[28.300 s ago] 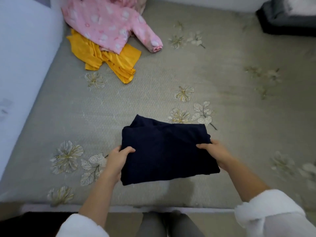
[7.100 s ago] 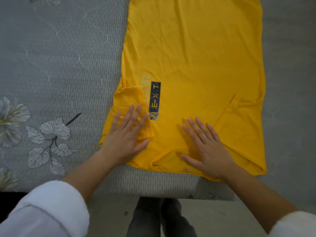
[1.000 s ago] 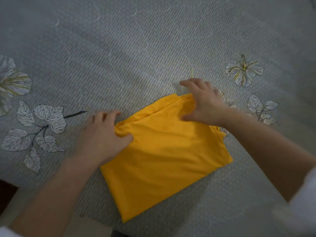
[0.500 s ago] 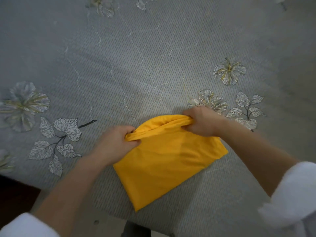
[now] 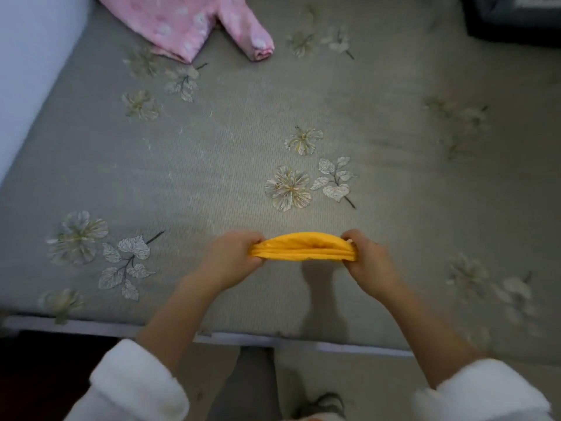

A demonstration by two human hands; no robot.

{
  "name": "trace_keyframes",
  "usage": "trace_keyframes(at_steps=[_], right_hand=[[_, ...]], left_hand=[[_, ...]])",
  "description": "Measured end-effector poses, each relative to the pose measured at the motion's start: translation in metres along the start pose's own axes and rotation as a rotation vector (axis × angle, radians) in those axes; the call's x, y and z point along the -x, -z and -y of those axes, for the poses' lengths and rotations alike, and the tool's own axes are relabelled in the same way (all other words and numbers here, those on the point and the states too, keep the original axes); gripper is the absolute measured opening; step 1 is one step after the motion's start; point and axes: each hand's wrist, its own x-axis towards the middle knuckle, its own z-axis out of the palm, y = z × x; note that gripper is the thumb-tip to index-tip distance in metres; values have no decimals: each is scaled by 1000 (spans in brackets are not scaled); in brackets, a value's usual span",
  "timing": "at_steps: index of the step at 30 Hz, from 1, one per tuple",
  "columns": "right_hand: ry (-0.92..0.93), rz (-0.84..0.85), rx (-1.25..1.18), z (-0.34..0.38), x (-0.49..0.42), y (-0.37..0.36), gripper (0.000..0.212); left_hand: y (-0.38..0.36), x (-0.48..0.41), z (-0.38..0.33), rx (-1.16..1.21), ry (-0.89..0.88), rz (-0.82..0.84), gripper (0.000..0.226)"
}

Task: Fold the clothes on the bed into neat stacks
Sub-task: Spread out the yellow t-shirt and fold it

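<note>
Folded yellow cotton T-shirt [image 5: 303, 247]: being held edge-on above the near part of the grey flower-printed bed [image 5: 303, 101], its shadow being cast on the cover below; left end being gripped by the left hand [image 5: 232, 258], fingers curled round the fabric; right end being gripped by the right hand [image 5: 368, 261], fingers likewise pinching it; pink white-spotted fleece garment [image 5: 188, 22]: lying unfolded at the bed's far left; white fluffy sleeves [image 5: 136, 387] being worn on both forearms.

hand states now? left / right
Left hand: gripping the folded yellow cotton T-shirt, left end.
Right hand: gripping its right end.
</note>
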Motion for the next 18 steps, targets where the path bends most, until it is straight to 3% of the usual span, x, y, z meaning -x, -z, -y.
trace_keyframes(at_steps=[4, 10, 18], right_hand=[[-114, -76, -140, -37, 67, 21, 8], [-180, -121, -322, -117, 180, 76, 14], [-305, -352, -406, -234, 353, 156, 21]], left_hand=[[-16, 15, -59, -39, -82, 57, 18], [-52, 47, -173, -145, -303, 123, 19], [-151, 88, -334, -25, -518, 178, 13]])
